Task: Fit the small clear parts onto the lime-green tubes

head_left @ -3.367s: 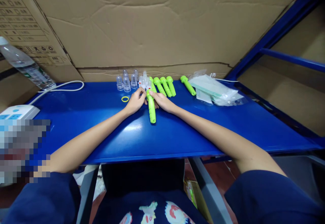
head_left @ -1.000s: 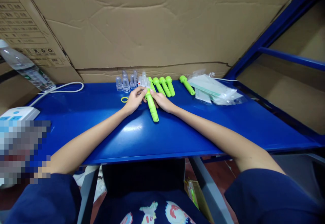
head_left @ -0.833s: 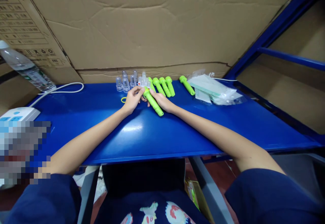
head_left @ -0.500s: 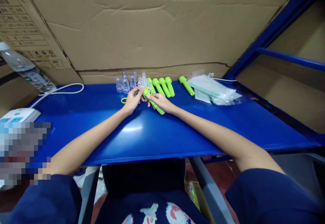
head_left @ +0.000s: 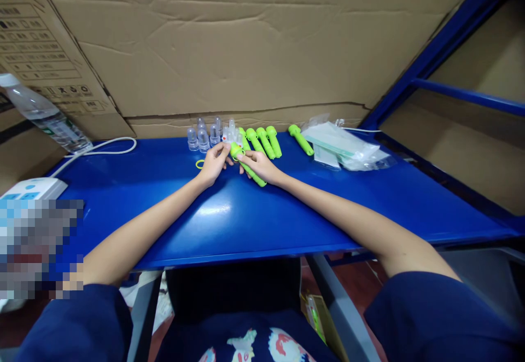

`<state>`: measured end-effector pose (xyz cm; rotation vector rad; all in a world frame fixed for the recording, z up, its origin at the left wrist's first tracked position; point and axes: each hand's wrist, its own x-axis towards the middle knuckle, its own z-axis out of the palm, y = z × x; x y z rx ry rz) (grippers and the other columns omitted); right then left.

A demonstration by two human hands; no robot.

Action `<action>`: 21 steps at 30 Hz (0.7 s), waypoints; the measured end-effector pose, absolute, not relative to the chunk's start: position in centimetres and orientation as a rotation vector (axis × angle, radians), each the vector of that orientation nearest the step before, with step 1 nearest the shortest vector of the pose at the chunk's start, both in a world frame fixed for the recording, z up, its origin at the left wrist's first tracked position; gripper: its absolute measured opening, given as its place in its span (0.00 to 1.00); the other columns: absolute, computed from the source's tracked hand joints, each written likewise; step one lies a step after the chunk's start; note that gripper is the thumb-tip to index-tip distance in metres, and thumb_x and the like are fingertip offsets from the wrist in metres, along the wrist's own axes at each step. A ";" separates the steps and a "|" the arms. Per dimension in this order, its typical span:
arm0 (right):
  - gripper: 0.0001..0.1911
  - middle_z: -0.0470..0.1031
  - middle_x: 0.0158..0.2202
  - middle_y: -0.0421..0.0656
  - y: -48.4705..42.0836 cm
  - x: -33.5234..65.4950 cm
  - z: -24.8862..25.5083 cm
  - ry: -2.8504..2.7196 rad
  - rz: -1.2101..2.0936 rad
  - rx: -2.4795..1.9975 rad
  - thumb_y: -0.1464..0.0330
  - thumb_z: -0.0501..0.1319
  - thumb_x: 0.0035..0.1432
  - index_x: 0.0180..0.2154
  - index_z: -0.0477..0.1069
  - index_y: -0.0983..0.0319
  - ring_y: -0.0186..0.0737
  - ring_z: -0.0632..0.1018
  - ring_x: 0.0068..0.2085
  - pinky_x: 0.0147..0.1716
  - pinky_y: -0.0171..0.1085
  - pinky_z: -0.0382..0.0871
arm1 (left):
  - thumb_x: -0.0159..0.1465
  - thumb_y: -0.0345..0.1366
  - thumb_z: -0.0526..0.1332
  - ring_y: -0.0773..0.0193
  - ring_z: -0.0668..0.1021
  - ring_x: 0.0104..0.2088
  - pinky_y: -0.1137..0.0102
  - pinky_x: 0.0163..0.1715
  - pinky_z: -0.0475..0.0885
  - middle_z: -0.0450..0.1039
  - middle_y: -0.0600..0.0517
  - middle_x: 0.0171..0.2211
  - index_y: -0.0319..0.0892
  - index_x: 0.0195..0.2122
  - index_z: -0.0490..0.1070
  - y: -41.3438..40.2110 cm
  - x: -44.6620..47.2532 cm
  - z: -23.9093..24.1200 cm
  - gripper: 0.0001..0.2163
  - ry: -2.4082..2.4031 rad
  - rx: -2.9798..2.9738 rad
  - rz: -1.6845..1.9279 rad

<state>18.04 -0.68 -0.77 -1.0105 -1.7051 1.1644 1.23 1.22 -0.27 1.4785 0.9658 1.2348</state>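
My right hand [head_left: 258, 166] is closed round a lime-green plastic flashlight [head_left: 255, 176], just below its wide head. The flashlight slants, its head up and to the left, its tail toward me. My left hand [head_left: 214, 164] pinches at the head, thumb and forefinger together; whether a small part sits between them is too small to tell. Just behind the hands stand several clear plastic caps [head_left: 203, 140] and small clear pieces with white and red parts [head_left: 232, 131]. A yellow-green ring [head_left: 199, 164] lies left of my left hand.
Several more green flashlights [head_left: 274, 142] lie in a row behind my right hand, with a single green flashlight [head_left: 301, 140] farther right. Clear plastic bags [head_left: 348, 146] lie beside it. A water bottle [head_left: 45, 113] and white power strip [head_left: 33, 190] are at left. Cardboard [head_left: 262, 50] walls the back.
The fingers of my left hand have shifted slightly at the flashlight's head. My right hand keeps its hold, and the view has tilted a little.
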 end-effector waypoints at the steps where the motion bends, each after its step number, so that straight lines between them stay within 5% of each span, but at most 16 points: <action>1: 0.22 0.75 0.23 0.38 -0.7 18.0 -0.7 -1.707 1.163 -1.007 0.50 0.63 0.63 0.32 0.69 0.63 0.28 0.70 0.18 0.18 0.30 0.64 | 0.69 0.45 0.62 0.73 0.74 0.20 0.80 0.17 0.62 0.68 0.58 0.21 0.41 0.33 0.68 1.2 1.2 -0.3 0.13 0.971 1.475 1.231; 13: 0.22 0.74 0.23 0.37 -0.9 18.0 -0.7 -1.721 1.139 -0.996 0.49 0.63 0.62 0.31 0.69 0.62 0.29 0.71 0.18 0.18 0.30 0.65 | 0.65 0.39 0.66 0.75 0.73 0.22 0.80 0.18 0.62 0.70 0.57 0.25 0.40 0.32 0.68 0.7 1.1 0.1 0.11 0.895 1.493 1.207; 21: 0.19 0.74 0.26 0.41 0.7 20.0 0.0 -1.686 0.831 -1.122 0.52 0.60 0.63 0.30 0.64 0.59 0.35 0.73 0.24 0.26 0.35 0.69 | 0.66 0.37 0.64 0.75 0.76 0.23 0.79 0.19 0.63 0.78 0.51 0.44 0.43 0.47 0.64 0.9 1.2 -0.2 0.12 0.931 1.450 1.198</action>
